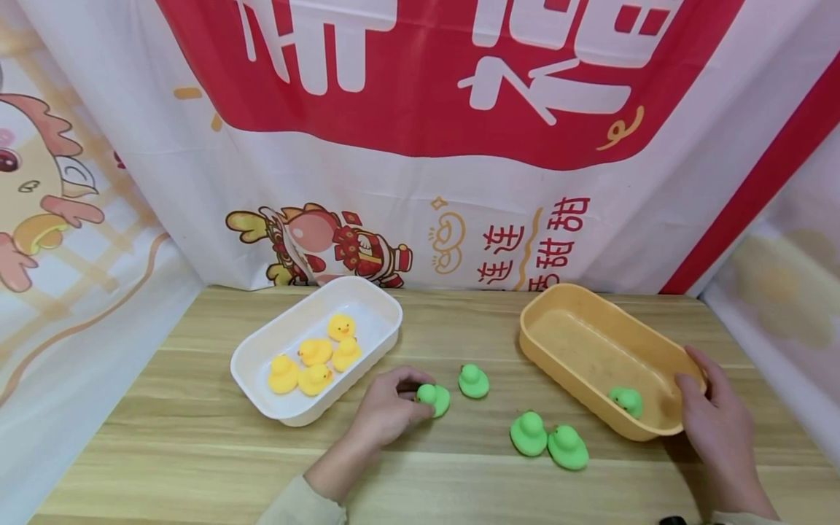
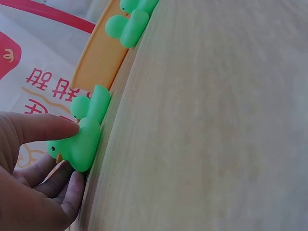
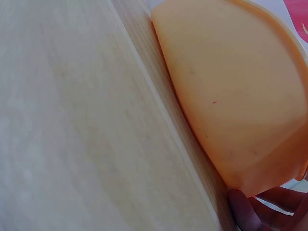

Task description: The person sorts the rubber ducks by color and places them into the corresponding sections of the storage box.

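Green round-bodied duck [image 1: 439, 400] in left grip [image 1: 389, 408], oblong orange tub [image 1: 577, 341], grained tabletop [image 1: 446, 488].

– so what's behind that wood-grain worktop [image 1: 459, 496]?
– white cloth backdrop [image 1: 295, 168], huge red panel [image 1: 429, 80] with white characters [image 1: 351, 58], cartoon figure [image 1: 315, 235] printed underneath
– anything at the sides?
– yeah, cartoon creature [image 1: 26, 131] on the left, red stripe [image 1: 771, 175] on the right
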A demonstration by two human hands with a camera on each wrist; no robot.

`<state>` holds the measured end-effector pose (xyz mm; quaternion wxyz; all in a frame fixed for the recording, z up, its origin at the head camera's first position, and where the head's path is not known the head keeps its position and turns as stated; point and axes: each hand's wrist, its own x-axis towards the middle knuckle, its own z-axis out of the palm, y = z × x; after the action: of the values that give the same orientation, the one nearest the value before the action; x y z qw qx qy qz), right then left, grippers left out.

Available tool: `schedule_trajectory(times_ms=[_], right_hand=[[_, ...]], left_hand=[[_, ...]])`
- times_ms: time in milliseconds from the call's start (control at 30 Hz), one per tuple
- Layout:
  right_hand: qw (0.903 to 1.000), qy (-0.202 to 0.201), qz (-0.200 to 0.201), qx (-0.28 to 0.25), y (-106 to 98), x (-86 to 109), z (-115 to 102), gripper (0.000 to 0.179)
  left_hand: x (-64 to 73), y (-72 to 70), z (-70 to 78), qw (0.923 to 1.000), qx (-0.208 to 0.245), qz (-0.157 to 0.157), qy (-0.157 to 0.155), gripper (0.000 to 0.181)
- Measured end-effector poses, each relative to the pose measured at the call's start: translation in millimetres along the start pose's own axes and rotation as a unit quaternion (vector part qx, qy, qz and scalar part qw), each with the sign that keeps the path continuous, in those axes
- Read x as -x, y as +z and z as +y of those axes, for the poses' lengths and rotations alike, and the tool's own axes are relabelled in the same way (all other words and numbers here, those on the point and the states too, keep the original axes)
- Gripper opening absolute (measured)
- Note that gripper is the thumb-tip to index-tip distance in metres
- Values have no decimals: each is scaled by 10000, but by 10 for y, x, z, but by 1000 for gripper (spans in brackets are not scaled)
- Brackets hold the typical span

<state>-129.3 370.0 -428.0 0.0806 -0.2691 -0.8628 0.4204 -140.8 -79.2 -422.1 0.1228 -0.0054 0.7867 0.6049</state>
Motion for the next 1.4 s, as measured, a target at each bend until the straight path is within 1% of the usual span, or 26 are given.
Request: schedule_trajectory(times_ms=[400,633,767,900,1033,1167,1400], right_hand=[[9998,-164,61,81,15,15,20,59],[9999,-62,78,-32,23,25,14,58],[9999,-148,41,41,19,29,12,58],[9997,-225,-16,70,16,33,7,59],[9997,-223,23,52,19,44,3,59],[9998,-213,35,21,20,43,0,59],[9998,-213,5,-21,27,36,1,59]], left_hand=[[2,6,-9,10000,66,-9,-59,43],[3,3,0,9999,65,-20,-100,42],[3,6,-3,10000,62,16,-63,42],[10,8,-7,9998,150,115,-68,44],[22,9,-6,9993,235,248,-131,46],[28,21,11,9990,197,359,-168,46],[38,44,122,9972,282,677,-155,48]])
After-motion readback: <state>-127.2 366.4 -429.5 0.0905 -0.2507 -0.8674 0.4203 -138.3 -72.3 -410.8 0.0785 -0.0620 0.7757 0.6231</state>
